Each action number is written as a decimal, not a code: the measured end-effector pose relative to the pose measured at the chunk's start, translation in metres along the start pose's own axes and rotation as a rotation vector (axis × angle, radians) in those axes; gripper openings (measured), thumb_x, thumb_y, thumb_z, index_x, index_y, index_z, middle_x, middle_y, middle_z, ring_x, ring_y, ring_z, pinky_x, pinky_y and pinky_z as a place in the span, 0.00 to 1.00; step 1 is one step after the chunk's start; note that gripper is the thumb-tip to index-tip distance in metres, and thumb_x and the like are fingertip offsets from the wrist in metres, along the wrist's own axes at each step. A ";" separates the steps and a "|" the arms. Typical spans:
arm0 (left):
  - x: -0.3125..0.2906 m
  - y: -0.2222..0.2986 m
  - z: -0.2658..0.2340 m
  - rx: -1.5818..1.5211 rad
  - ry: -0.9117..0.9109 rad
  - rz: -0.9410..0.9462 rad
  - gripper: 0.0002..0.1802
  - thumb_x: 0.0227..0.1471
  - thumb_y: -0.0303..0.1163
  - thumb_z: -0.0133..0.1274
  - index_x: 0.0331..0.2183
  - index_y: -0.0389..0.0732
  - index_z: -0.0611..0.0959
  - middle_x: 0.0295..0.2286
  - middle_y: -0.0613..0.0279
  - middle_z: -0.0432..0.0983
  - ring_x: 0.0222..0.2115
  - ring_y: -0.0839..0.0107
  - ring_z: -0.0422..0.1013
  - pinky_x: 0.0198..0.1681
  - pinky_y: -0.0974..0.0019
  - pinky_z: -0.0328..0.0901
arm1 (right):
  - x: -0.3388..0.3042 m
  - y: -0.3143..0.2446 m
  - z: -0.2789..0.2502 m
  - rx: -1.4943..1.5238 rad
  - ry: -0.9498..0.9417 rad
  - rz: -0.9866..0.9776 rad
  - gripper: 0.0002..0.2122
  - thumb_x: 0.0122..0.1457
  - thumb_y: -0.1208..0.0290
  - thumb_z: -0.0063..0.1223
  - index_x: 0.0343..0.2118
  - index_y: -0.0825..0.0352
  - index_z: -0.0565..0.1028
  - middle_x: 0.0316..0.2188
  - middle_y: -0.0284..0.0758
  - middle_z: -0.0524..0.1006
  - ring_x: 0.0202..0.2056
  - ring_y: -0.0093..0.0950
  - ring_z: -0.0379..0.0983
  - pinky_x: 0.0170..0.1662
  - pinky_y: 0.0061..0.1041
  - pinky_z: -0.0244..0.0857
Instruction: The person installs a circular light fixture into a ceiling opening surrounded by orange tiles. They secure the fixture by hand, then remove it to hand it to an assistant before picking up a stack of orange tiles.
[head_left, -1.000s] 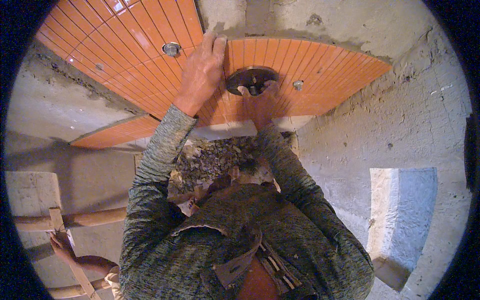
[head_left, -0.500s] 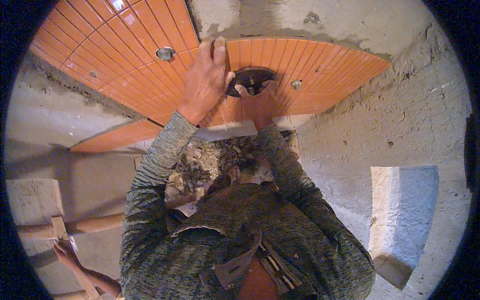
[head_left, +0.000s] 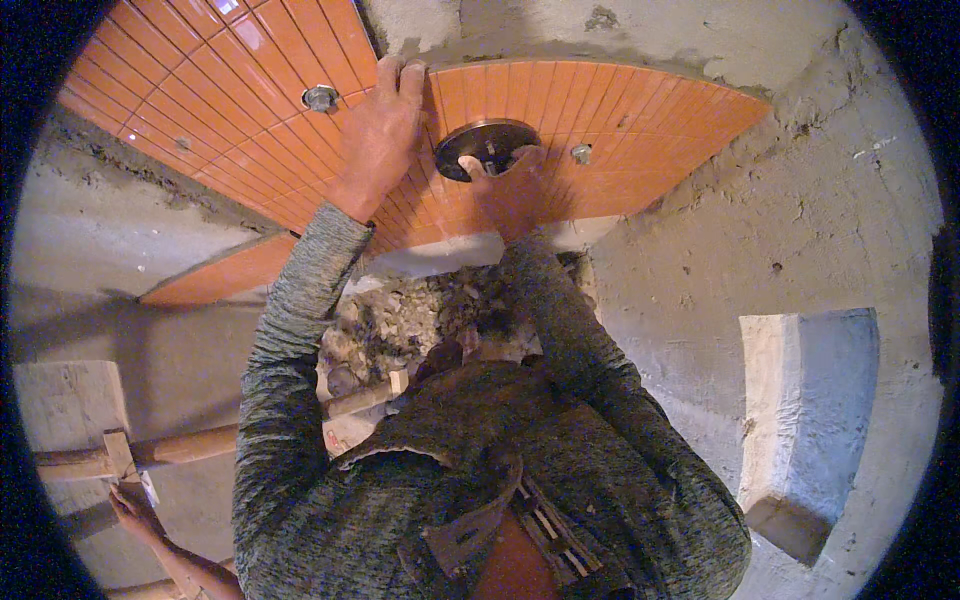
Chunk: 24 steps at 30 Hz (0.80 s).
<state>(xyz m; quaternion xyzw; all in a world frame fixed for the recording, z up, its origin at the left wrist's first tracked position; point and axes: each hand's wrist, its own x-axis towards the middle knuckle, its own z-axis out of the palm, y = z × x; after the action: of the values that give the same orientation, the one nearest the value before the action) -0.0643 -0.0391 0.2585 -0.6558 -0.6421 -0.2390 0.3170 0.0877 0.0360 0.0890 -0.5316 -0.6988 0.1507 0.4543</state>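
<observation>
Head view: the left hand [head_left: 378, 140] lies against the orange tiling [head_left: 610, 115], its fingers stretched out and open near the upper edge. The right hand [head_left: 510, 195] is at the round dark disc [head_left: 487, 135] on the tiling, thumb and forefinger over its lower part; I cannot tell whether they grip it. One metal fitting [head_left: 582, 154] sits just right of the disc, in the tiled face

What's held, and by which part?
Right hand: grip on the black disc, around its lower middle; exact contact partly hidden. Left hand: against orange tiles, nothing seen held.
</observation>
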 end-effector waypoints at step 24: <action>0.011 -0.019 -0.023 0.048 -0.149 0.137 0.18 0.53 0.25 0.51 0.47 0.37 0.74 0.43 0.50 0.72 0.31 0.52 0.80 0.28 0.53 0.75 | -0.008 -0.009 0.000 0.172 -0.093 0.202 0.38 0.43 0.46 0.76 0.47 0.71 0.70 0.46 0.47 0.75 0.46 0.49 0.74 0.53 0.45 0.68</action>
<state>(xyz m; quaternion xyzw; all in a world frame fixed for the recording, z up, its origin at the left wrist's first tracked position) -0.0807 -0.0489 0.2844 -0.7062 -0.6233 -0.1519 0.2996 0.0826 0.0255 0.0919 -0.5508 -0.6467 0.2793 0.4477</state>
